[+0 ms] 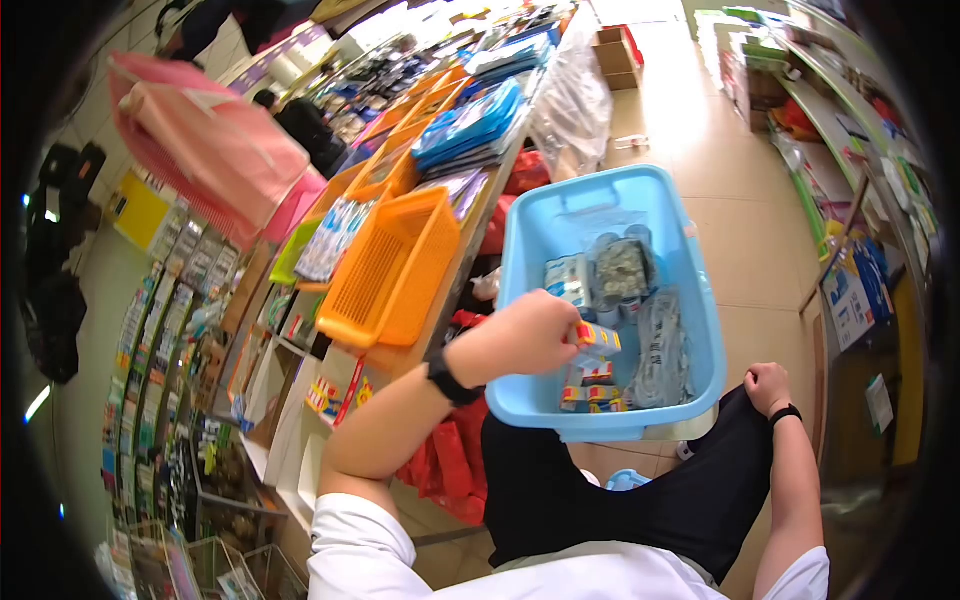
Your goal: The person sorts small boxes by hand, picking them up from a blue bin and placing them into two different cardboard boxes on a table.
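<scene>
My left hand (525, 335), with a black band on its wrist, is closed on a small yellow, white and red box (598, 342). It holds the box over the near left part of a light blue plastic tub (708, 310). Below it in the tub lie several similar small boxes (590, 398). Clear plastic-wrapped goods (660, 350) lie at the right. A bag of greyish-green pieces (624, 272) and a blue-and-white pack (568, 278) are farther back. My right hand (768, 388) rests on my knee, fingers curled, nothing visible in it.
At the left, a counter carries an orange basket (385, 265) and stacked blue packs (468, 125). Red plastic bags (450, 465) hang below it. Shelves (840, 130) line the right side. A cardboard box (616, 60) stands at the far end of the tiled aisle (740, 230).
</scene>
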Motion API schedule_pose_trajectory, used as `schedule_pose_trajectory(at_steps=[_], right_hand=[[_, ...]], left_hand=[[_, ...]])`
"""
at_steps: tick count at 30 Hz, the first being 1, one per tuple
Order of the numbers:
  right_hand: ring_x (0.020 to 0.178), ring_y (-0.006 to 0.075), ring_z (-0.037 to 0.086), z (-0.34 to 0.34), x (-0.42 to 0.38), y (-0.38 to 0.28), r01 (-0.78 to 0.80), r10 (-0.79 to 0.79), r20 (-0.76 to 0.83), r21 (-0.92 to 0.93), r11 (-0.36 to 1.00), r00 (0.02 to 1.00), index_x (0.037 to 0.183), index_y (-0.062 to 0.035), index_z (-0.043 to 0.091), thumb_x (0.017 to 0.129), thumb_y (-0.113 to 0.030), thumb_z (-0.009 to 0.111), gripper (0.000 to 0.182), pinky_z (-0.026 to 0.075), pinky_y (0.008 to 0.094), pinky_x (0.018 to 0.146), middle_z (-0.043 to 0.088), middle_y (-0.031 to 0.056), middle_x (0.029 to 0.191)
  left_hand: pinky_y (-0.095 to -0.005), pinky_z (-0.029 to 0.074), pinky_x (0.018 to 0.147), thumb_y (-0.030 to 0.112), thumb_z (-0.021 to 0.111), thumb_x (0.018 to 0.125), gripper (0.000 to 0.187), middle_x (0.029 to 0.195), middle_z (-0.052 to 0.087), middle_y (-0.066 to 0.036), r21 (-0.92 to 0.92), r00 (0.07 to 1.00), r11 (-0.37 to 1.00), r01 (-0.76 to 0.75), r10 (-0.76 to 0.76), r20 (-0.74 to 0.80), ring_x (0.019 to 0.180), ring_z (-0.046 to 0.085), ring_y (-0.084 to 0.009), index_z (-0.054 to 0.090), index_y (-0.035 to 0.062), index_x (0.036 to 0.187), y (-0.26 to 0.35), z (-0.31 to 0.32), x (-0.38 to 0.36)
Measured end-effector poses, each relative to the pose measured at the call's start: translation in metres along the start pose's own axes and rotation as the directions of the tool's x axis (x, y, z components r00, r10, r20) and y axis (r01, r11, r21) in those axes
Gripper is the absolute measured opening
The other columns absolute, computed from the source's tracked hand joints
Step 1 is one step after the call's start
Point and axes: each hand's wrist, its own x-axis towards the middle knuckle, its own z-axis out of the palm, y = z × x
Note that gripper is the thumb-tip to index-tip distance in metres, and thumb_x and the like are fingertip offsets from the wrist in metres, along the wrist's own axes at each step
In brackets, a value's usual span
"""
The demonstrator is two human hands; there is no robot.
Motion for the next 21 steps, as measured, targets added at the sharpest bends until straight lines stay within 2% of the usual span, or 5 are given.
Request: schedule_pose_trajectory(at_steps=[3, 5, 7, 12, 21], right_hand=[[0.075, 0.0402, 0.066, 0.000, -0.004, -0.004, 0.033, -0.034, 0.005, 0.034, 0.999, 0.999, 0.075, -0.0052, 0.073, 0.081, -0.018, 0.059, 0.020, 0.054, 0.0480, 0.072, 0.068, 0.0191, 0.075], [0.076, 0.0417, 0.066, 0.004, -0.006, -0.001, 0.013, -0.011, -0.031, 0.061, 0.998, 0.999, 0.075, -0.0036, 0.071, 0.082, -0.018, 0.058, 0.020, 0.053, 0.0488, 0.071, 0.067, 0.0203, 0.077], [0.076, 0.0426, 0.065, 0.003, -0.009, 0.000, -0.001, 0.002, -0.014, 0.069, 0.998, 1.000, 0.076, -0.0025, 0.069, 0.084, -0.017, 0.057, 0.020, 0.051, 0.0494, 0.069, 0.067, 0.0213, 0.079], [0.074, 0.0422, 0.063, 0.004, -0.016, 0.009, -0.009, 0.012, -0.022, 0.147, 0.989, 1.000, 0.078, 0.0005, 0.067, 0.087, -0.018, 0.056, 0.023, 0.049, 0.0484, 0.067, 0.064, 0.0229, 0.076], [0.074, 0.0429, 0.062, 0.006, -0.023, -0.003, -0.010, 0.014, -0.074, 0.054, 0.998, 0.997, 0.079, 0.0014, 0.066, 0.088, -0.018, 0.056, 0.023, 0.048, 0.0485, 0.067, 0.064, 0.0242, 0.078]], left_hand=[[-0.0314, 0.055, 0.066, 0.008, 0.074, 0.080, 0.019, 0.076, 0.072, -0.015, -0.137, 0.970, 0.987, 0.080, -0.108, -0.218, 0.070, 0.073, -0.0183, 0.073, -0.0016, 0.096, -0.021, -0.038, -0.070], [-0.0283, 0.056, 0.069, 0.005, 0.074, 0.083, 0.019, 0.080, 0.074, -0.010, -0.242, 0.896, 0.933, 0.268, -0.333, -0.292, 0.075, 0.072, -0.0123, 0.072, -0.0027, 0.100, -0.028, -0.063, -0.119], [-0.0271, 0.057, 0.072, 0.002, 0.074, 0.084, 0.021, 0.088, 0.076, -0.009, -0.328, 0.799, 0.884, 0.333, -0.449, -0.400, 0.079, 0.073, -0.0131, 0.071, -0.0042, 0.104, -0.053, -0.077, -0.168], [-0.0290, 0.057, 0.071, 0.006, 0.076, 0.082, 0.022, 0.083, 0.075, -0.012, -0.162, 0.578, 0.797, 0.582, -0.545, -0.608, 0.076, 0.074, -0.0162, 0.072, -0.0033, 0.101, -0.116, -0.100, -0.267], [-0.0312, 0.055, 0.070, 0.008, 0.076, 0.079, 0.023, 0.081, 0.074, -0.015, -0.019, 0.550, 0.660, 0.751, -0.641, -0.536, 0.073, 0.072, -0.0174, 0.074, -0.0011, 0.100, -0.180, -0.099, -0.314]])
